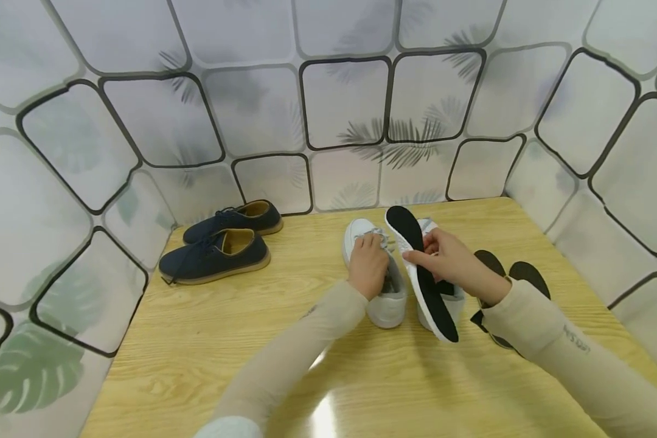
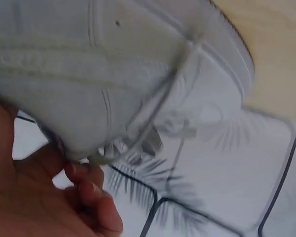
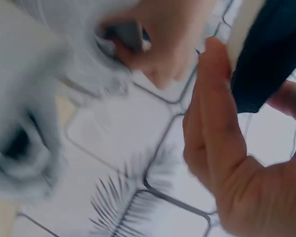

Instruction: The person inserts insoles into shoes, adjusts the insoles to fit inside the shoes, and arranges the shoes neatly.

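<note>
A long insole, black on the face and white along the edge, up in the air and tilted, between the left white shoe and the right white shoe, partly in front of the right one. Pinched in the right hand, thumb on the near face, bent fingers behind, closed up snug.

Looks like the step of lining up the insole for a shoe, with the left white shoe held ready. Going in or coming out, can't tell for sure.

Next to that, the left hand on the left white shoe, bent fingers nipping the top part near the laces. Hard to tell just which bit. If going in, best to hold the shoe mouth wide, dip one end of the insole, then slide gently toward the toe. Might bunch up if pushed too fast.

Inside the right white shoe, something black, too covered to name. Farther right, flat dark things, maybe sandals, partly behind the right arm. Far left on the wooden table, two dark blue shoes, side by side. At the back, a pale wall with lines and leaves.
</note>
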Motion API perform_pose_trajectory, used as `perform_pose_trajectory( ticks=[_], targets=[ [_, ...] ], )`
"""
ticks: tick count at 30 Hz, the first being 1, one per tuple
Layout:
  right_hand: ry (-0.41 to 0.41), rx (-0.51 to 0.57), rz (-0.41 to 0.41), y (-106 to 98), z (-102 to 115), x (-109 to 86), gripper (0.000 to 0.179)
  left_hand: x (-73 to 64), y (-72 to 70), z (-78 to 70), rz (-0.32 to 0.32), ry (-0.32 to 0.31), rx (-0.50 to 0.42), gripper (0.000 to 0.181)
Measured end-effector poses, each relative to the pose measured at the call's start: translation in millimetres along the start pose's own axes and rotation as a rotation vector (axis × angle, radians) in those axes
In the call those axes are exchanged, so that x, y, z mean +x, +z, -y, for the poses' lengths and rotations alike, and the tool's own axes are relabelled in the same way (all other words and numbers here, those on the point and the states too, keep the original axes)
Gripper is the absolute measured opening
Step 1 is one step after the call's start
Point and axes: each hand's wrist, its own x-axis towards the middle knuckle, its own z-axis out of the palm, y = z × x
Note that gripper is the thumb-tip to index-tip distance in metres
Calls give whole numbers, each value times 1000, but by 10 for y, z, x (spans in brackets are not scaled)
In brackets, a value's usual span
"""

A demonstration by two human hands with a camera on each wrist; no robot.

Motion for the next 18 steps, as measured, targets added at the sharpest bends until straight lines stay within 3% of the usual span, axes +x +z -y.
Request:
perform_pose_trajectory(
  ticks=[4, 8, 11, 14, 18],
  targets=[
    [-1, 84, 65, 185, -100, -21, 37, -35, 69, 76, -119, -33, -106, 10],
    [-9, 145, 87, 340, -206, -22, 30, -55, 116, 224, -210, 63, -300, 22],
    [-26, 186, 83, 416, -268, -20, 27, -63, 129, 340, -169, 142, -444, 20],
    [-45, 204, 60, 450, -305, -14, 24, -48, 145, 451, -124, 180, -535, 15],
    [-66, 141, 80, 352, -233, -28, 21, 49, 181, 597, -75, 214, -655, 7]
  ],
)
